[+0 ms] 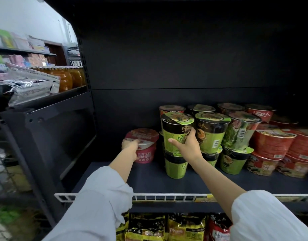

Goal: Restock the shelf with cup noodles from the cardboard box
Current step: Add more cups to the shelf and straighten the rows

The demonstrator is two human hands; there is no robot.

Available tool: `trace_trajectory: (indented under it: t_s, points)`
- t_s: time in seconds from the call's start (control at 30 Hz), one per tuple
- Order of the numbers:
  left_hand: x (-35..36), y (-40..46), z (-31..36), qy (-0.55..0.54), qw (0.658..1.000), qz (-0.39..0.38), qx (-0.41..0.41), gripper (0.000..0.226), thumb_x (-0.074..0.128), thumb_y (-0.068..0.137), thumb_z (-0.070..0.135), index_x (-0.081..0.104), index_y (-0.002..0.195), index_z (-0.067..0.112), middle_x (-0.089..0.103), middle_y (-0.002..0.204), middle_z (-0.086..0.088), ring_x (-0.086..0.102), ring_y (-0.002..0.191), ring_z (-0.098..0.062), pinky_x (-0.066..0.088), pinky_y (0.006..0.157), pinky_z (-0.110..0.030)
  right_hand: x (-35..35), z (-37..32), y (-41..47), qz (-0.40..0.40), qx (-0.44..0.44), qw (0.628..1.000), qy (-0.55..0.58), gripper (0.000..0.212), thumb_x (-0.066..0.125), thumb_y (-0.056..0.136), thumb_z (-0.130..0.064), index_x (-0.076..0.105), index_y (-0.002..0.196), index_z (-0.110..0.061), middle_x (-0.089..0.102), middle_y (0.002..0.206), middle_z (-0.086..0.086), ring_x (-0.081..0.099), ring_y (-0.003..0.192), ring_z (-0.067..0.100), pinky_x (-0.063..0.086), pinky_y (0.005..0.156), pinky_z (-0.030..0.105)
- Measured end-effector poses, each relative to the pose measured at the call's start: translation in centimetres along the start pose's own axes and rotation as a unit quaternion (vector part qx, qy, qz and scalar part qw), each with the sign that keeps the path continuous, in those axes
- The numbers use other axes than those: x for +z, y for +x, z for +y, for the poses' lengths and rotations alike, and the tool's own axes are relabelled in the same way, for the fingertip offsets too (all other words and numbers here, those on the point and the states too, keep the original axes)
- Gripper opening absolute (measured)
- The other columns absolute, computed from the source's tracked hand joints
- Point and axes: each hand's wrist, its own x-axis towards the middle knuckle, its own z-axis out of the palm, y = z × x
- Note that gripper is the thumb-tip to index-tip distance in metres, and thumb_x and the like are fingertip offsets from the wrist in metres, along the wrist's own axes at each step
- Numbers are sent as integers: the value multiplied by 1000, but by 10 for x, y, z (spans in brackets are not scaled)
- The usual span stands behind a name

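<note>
A pink-and-white noodle bowl [144, 145] rests on the dark shelf [149, 178] at the left of the stock, and my left hand [130, 145] grips its near rim. My right hand [186, 145] is wrapped around a green-and-black cup noodle [175, 131] that sits on top of another green cup [175, 167]. More green cups [212, 131] are stacked two high to the right. The cardboard box is not in view.
Red noodle bowls [274, 145] fill the shelf's right end. A white wire rail [167, 197] runs along the shelf's front edge. Packets [167, 226] hang on the shelf below. At the left, another rack holds orange bottles [66, 80] and foil bags [28, 87].
</note>
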Motion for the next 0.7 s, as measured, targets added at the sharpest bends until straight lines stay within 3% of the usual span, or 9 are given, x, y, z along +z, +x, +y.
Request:
trace_trajectory:
  t_s: [0.07, 0.3, 0.37, 0.5, 0.6, 0.7]
  points:
    - [0, 3, -3, 20, 1000, 2, 22, 53, 65, 88, 11, 42, 135, 9, 54, 129, -19, 56, 112, -38, 49, 75, -45, 0, 0, 1, -1, 3, 1000, -7, 106, 76, 76, -37, 6, 149, -7, 35, 149, 14, 35, 136, 29, 34, 111, 41]
    - [5, 10, -5, 81, 995, -44, 22, 45, 65, 86, 8, 47, 127, 4, 56, 122, -19, 55, 112, -34, 52, 83, -47, 3, -3, 4, 6, 26, 999, -27, 101, 76, 76, -37, 12, 148, -8, 41, 144, 14, 41, 132, 30, 38, 107, 40]
    - [5, 11, -4, 130, 989, -35, 58, 41, 67, 84, 15, 54, 121, 5, 60, 118, -18, 58, 107, -33, 53, 86, -46, 4, -4, 4, 5, 37, 999, -30, 97, 77, 75, -35, 16, 145, -7, 43, 142, 14, 43, 130, 31, 39, 104, 39]
    - [7, -5, 6, 272, 946, -6, 179, 39, 67, 81, 21, 62, 116, 6, 64, 116, -15, 60, 107, -30, 51, 89, -35, 2, -2, 2, -17, 52, 997, -45, 98, 79, 73, -34, 18, 145, -7, 43, 142, 13, 42, 130, 30, 39, 106, 40]
    - [12, -32, 15, 343, 904, -15, 254, 38, 62, 85, 21, 59, 120, 7, 61, 121, -12, 55, 116, -28, 46, 97, -36, -5, 0, -3, -31, 53, 997, -54, 101, 77, 75, -35, 15, 148, -5, 40, 145, 14, 39, 134, 30, 36, 109, 41]
    - [20, -72, 17, 357, 868, -37, 344, 31, 60, 89, 18, 60, 119, 12, 65, 116, -5, 59, 108, -18, 45, 91, -26, -19, 3, -15, -76, 42, 993, -80, 83, 65, 88, -31, 15, 149, -2, 35, 149, 14, 35, 137, 28, 32, 108, 34]
